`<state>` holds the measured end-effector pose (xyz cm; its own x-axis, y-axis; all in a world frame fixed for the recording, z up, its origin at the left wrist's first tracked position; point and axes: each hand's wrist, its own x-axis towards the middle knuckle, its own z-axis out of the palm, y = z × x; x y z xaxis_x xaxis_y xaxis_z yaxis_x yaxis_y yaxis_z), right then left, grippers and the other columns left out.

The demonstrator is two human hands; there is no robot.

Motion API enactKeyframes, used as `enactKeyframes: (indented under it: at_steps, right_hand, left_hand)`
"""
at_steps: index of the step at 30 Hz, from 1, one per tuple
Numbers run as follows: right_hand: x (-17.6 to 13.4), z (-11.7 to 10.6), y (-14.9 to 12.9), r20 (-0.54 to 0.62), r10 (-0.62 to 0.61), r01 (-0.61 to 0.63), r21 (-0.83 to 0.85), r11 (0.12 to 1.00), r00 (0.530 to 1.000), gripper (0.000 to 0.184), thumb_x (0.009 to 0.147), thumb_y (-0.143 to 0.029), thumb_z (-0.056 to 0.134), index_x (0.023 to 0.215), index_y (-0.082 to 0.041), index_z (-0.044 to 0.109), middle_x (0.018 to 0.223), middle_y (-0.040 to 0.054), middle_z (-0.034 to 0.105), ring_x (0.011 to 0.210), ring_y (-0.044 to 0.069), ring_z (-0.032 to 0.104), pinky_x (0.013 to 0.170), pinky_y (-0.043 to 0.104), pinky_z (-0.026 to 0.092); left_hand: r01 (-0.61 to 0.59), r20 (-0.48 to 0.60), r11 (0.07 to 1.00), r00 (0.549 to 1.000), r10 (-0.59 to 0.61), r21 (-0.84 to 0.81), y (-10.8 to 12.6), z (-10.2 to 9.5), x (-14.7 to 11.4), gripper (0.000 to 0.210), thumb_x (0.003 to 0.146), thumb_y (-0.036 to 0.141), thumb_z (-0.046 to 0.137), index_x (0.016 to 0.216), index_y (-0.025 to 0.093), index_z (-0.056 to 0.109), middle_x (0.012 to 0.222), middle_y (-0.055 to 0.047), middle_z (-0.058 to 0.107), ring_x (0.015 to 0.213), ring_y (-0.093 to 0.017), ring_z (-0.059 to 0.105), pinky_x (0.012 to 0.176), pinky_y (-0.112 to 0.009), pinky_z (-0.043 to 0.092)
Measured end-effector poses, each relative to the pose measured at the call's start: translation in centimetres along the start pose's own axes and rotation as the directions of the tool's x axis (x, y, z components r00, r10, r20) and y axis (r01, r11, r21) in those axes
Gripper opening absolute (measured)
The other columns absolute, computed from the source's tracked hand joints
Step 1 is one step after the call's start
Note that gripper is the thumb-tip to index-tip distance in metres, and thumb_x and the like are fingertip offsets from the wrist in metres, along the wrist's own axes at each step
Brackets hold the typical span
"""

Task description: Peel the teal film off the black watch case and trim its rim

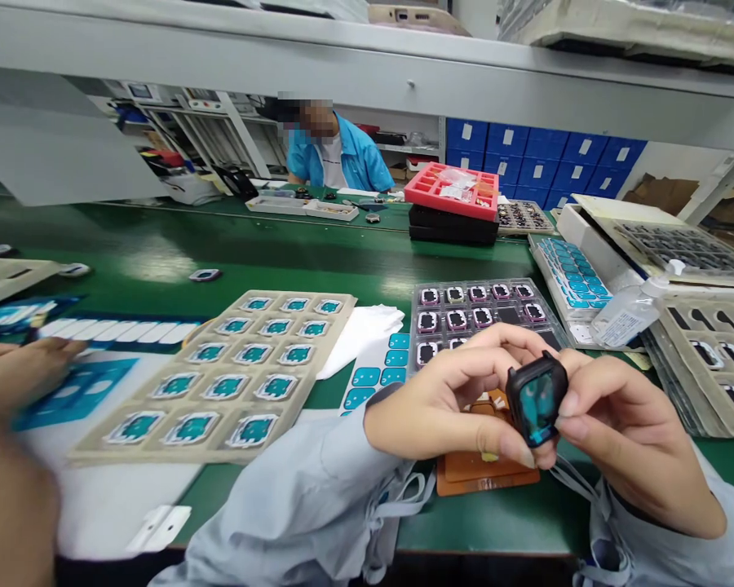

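A small black watch case (537, 398) is held in the air between both hands, near the front edge of the green bench (159, 253) and just above an orange fixture block (486, 469). It is pinched by the left hand (449, 399) from the left side, thumb below and fingers over the top, and by the right hand (630, 444) at its right edge and lower corner; both hands are closed on it.

A slip may be judged the main hazard: the case is gripped only at its rims by fingertips, and a loosened pinch would let it fall onto the orange block or the bench. The teal film on its face could also be creased or smudged if a fingertip were pressed onto it (the right thumb lies very close to that face). The sleeve cords hanging below the wrists could be caught on the block.

The case is seen as a rounded rectangle with a dark, thick frame, its glossy teal face tilted toward the camera. Farther off, a grey tray of similar parts (483, 314) is set, with a beige tray of teal-faced pieces (232, 371) to the left and a clear bottle (630, 314) to the right. Another person's hand (18, 371) rests at the far left.
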<state>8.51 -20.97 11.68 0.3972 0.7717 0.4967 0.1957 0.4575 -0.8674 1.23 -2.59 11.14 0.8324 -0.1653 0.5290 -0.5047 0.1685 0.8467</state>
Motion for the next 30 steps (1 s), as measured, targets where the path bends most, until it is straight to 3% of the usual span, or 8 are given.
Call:
enactKeyframes:
  at_steps: [6,10,15,22,26,30]
  right_hand:
    - [-0.3,0.0,0.2,0.017,0.058,-0.058,0.03,0.998,0.998,0.016,0.095,-0.015,0.063,0.103,-0.029,0.066,0.091,0.001,0.062,0.069,0.012,0.068,0.065,0.022,0.063]
    - [-0.4,0.0,0.2,0.023,0.06,-0.061,0.068,0.996,0.998,0.018,0.094,-0.015,0.065,0.105,-0.029,0.067,0.094,0.0017,0.063,0.071,0.014,0.069,0.067,0.025,0.064]
    - [-0.4,0.3,0.2,0.038,0.041,-0.046,0.121,0.992,0.998,0.021,0.094,-0.013,0.063,0.108,-0.028,0.068,0.097,0.0017,0.062,0.072,0.013,0.07,0.068,0.024,0.064]
    - [-0.4,0.4,0.6,0.006,0.067,-0.067,0.194,0.979,0.998,0.017,0.094,-0.012,0.064,0.104,-0.025,0.07,0.092,-0.0002,0.061,0.075,0.009,0.069,0.071,0.016,0.06]
    - [-0.3,0.5,0.9,0.003,0.079,-0.077,0.239,0.968,0.997,0.017,0.094,-0.013,0.064,0.104,-0.025,0.07,0.091,0.0004,0.062,0.073,0.012,0.071,0.07,0.021,0.063]
    - [-0.1,0.7,1.2,-0.043,0.069,-0.06,0.186,0.981,0.997,0.01,0.094,-0.018,0.066,0.1,-0.024,0.071,0.093,0.0021,0.064,0.073,0.011,0.068,0.067,0.019,0.06]
  left_hand:
    - [-0.005,0.095,1.0,0.995,0.007,-0.024,-0.4,0.1,0.1,0.022,0.073,0.032,0.084,0.084,0.017,0.072,0.119,-0.01,0.058,0.118,-0.029,0.061,0.101,-0.041,0.053]
    - [0.018,0.071,1.0,0.997,-0.019,0.017,-0.3,-0.2,0.0,0.023,0.078,0.04,0.077,0.086,0.018,0.072,0.119,-0.011,0.059,0.12,-0.031,0.059,0.098,-0.044,0.055]
    - [-0.029,0.113,1.0,0.993,0.029,-0.004,-0.4,-0.4,-0.2,0.015,0.081,0.03,0.075,0.091,0.019,0.071,0.116,-0.009,0.059,0.12,-0.028,0.058,0.103,-0.042,0.051]
    - [-0.001,0.061,0.995,0.998,-0.005,0.096,-0.5,0.0,-0.4,0.029,0.082,0.047,0.071,0.083,0.018,0.071,0.115,-0.012,0.058,0.121,-0.032,0.058,0.106,-0.048,0.048]
    - [-0.024,0.068,0.996,0.998,0.018,0.085,-0.4,-0.2,-0.2,0.027,0.084,0.044,0.069,0.085,0.017,0.072,0.113,-0.012,0.058,0.115,-0.029,0.06,0.102,-0.044,0.052]
    - [-0.066,0.183,0.993,0.982,0.048,0.094,-0.2,-0.4,-0.1,0.017,0.088,0.034,0.067,0.088,0.019,0.076,0.093,-0.009,0.064,0.115,-0.023,0.054,0.104,-0.035,0.047]
